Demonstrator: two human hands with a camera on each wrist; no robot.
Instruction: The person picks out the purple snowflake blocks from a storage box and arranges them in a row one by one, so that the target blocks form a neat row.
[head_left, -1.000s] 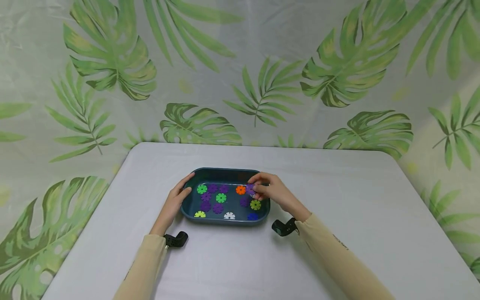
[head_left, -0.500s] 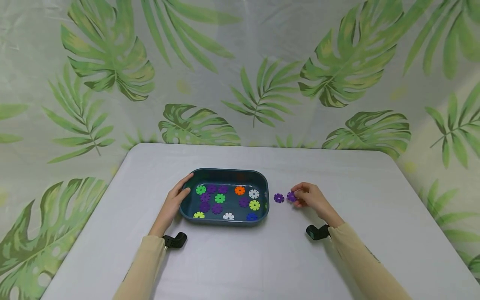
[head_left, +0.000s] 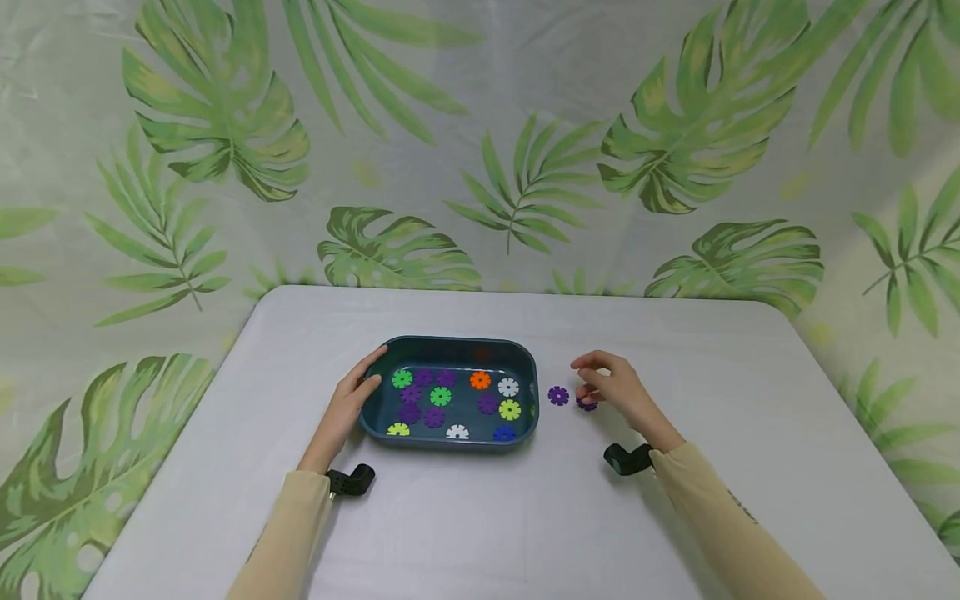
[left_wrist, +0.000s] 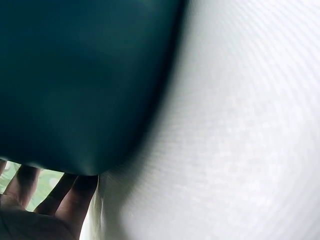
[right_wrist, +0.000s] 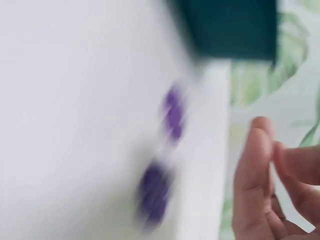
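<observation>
My left hand (head_left: 349, 406) rests on the left end of the dark teal tray (head_left: 450, 445), its fingers along the rim; the left wrist view shows those fingers (left_wrist: 75, 200) against the tray's wall. Right of the tray, two purple notched discs lie on the table, one (head_left: 558, 396) in plain sight, the other (head_left: 588, 406) partly under my right hand (head_left: 617, 392). In the right wrist view both discs, blurred, lie apart from my right hand (right_wrist: 270, 185), which holds nothing and has its fingers loosely bent.
Inside the tray lie several purple discs (head_left: 434, 417), green ones (head_left: 440, 396), an orange one (head_left: 480, 380), white ones (head_left: 508, 387), yellow ones (head_left: 509, 409) and a blue one (head_left: 504, 433). White cloth (head_left: 450, 525) covers the table; a leaf-patterned backdrop (head_left: 525, 100) stands behind.
My right hand took a purple disc from the tray to the right and has let it go beside another purple disc, then lifted slightly. My left hand has stayed at the tray.
</observation>
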